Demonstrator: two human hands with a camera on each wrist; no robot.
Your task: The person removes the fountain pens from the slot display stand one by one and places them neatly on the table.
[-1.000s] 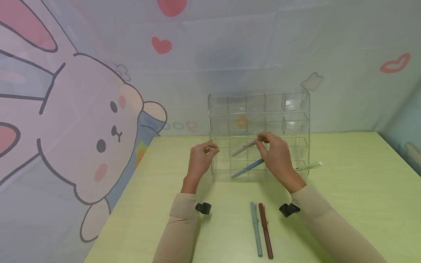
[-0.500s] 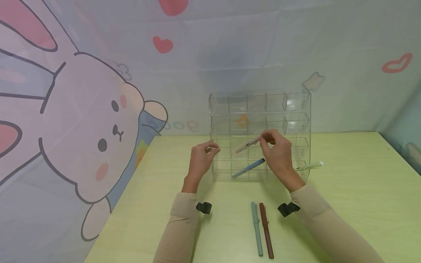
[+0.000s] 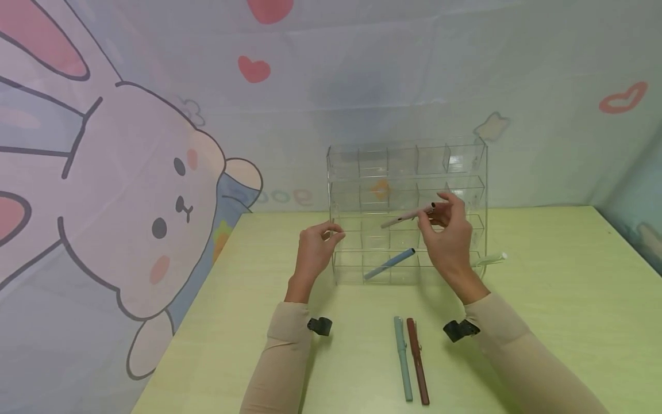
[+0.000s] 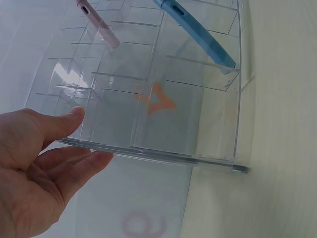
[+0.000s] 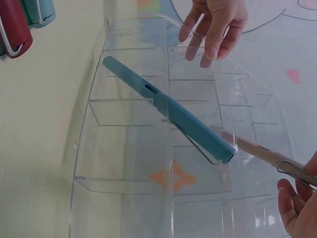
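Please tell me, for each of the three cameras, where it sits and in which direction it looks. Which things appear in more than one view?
Head: worn on the head, looks forward and down over the green table at the clear organizer; both hands and sleeved forearms show.
Left wrist: on the left wrist, looks along the organizer's left side; the left hand shows.
Right wrist: on the right wrist, looks across the organizer's front; right fingertips and the left hand show.
Shared: all three show the blue pen and the pink pen.

Clear acrylic organizer (image 3: 460, 172); pale pink pen (image 3: 405, 217), blue pen (image 3: 389, 264), teal pen (image 3: 403, 359), dark red pen (image 3: 417, 360); light green surface (image 3: 558, 299); beige sleeves (image 3: 281, 356); pink bunny-and-hearts backdrop (image 3: 129, 190).
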